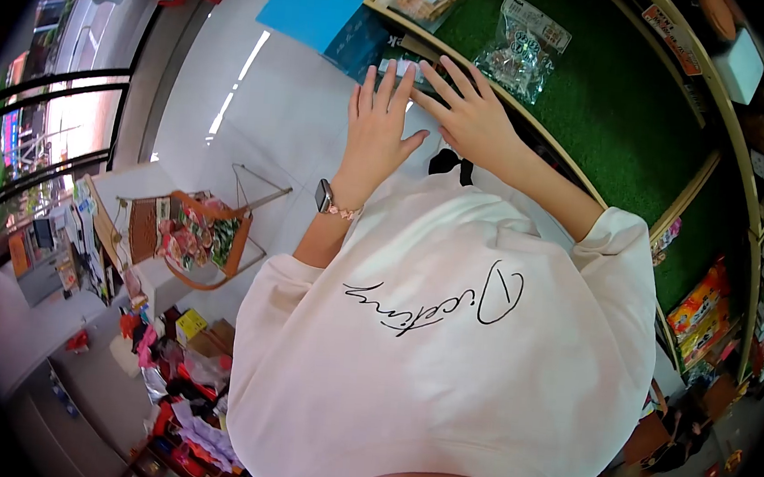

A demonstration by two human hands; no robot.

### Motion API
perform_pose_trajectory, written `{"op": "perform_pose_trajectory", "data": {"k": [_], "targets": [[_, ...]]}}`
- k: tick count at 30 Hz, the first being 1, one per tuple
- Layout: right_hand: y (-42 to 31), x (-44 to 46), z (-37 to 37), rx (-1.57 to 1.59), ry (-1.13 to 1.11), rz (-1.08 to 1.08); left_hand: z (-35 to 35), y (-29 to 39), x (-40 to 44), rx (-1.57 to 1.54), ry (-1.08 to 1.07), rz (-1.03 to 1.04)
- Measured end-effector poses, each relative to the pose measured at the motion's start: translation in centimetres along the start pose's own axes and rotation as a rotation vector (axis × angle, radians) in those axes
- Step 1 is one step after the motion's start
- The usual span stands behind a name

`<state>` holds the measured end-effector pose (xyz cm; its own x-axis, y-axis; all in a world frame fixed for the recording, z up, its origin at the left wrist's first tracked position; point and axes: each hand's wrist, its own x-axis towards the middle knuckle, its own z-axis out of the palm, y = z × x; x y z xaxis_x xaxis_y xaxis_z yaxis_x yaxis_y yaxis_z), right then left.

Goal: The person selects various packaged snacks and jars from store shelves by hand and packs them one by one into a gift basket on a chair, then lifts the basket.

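Just ahead of the left hand (374, 135) and the right hand (479, 128), a small white-and-dark-green packet (418, 75) lay partly covered by the fingers. Its visible part ran crosswise to the left hand's fingers, with the long axis roughly from left to right; the fingers hid which end was its front. A pale patch occupied its middle against a darker surround; no print was legible. Both hands were unclosed and gripped nothing visible, palms down, fingers extended and spread. Contact between fingertips and packet could not be determined.

To the left of and beyond the left fingertips stood a bright blue box (314, 13). Past the right fingertips, a turf-lined display shelf (591, 85) carried a clear plastic bag (520, 57) with dark green printing; its pale header faced away from the hands. Behind the left hand, a dark-faced watch (323, 196) and a beaded bracelet (345, 211) encircled the wrist.
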<state>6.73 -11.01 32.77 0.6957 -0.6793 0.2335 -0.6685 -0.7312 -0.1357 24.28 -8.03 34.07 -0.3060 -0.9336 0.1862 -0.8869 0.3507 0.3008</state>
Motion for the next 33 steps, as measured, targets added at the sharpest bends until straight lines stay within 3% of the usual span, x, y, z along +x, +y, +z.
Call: {"op": "perform_pose_trajectory", "data": {"k": [8, 9, 12, 17, 19, 20, 22, 24, 25, 26, 27, 28, 29, 32, 33], "targets": [[4.5, -0.2, 6.0, 0.138, -0.068, 0.231, 6.4, -3.7, 4.7, 0.052, -0.220, 0.070], [4.9, -0.2, 6.4, 0.152, 0.027, 0.250, 7.1, -3.9, 5.2, 0.052, -0.266, 0.081], [6.5, -0.8, 8.9, 0.354, -0.003, 0.308, 9.2, -4.8, 6.6, -0.020, -0.413, 0.153], [8.9, -2.5, 15.0, 0.611, -0.024, 0.725, 17.4, -8.2, 9.6, -0.241, -0.551, 0.244], [9.6, -5.7, 21.0, 0.835, 0.033, 0.999, 24.8, -13.5, 9.9, -0.691, -0.805, -0.011], [9.7, -7.6, 23.5, 0.936, 0.086, 1.135, 25.8, -16.0, 9.8, -0.702, -0.843, -0.138], [9.2, -13.5, 27.1, 0.723, -0.175, 1.451, 30.4, -24.5, 8.5, -0.117, -1.165, -0.211], [8.3, -19.1, 28.1, 0.509, -0.690, 1.564, 25.2, -24.8, 11.0, -0.002, -1.267, -0.437], [7.7, -22.0, 29.3, 0.497, -0.673, 1.624, 29.1, -29.1, 10.8, 0.026, -1.283, -0.393], [7.0, -23.8, 30.2, 0.493, -0.652, 1.680, 28.4, -30.3, 11.2, -0.268, -1.046, -0.235], [6.2, -23.4, 27.5, 0.730, -0.399, 1.828, 30.3, -32.1, 11.1, -0.522, -0.850, -0.312], [5.5, -22.7, 25.3, 0.972, -0.123, 1.940, 27.2, -30.0, 12.5, -0.791, -0.770, -0.495], [4.9, -23.0, 25.6, 1.096, 0.036, 2.102, 26.8, -30.1, 12.9, -0.817, -0.735, -0.588], [2.8, -23.9, 27.8, 0.992, 0.241, 2.106, 27.6, -31.7, 13.1, -0.716, -0.722, -0.693], [2.2, -23.0, 28.0, 0.989, 0.254, 2.144, 27.5, -31.8, 13.2, -0.642, -0.822, -0.715]]}}
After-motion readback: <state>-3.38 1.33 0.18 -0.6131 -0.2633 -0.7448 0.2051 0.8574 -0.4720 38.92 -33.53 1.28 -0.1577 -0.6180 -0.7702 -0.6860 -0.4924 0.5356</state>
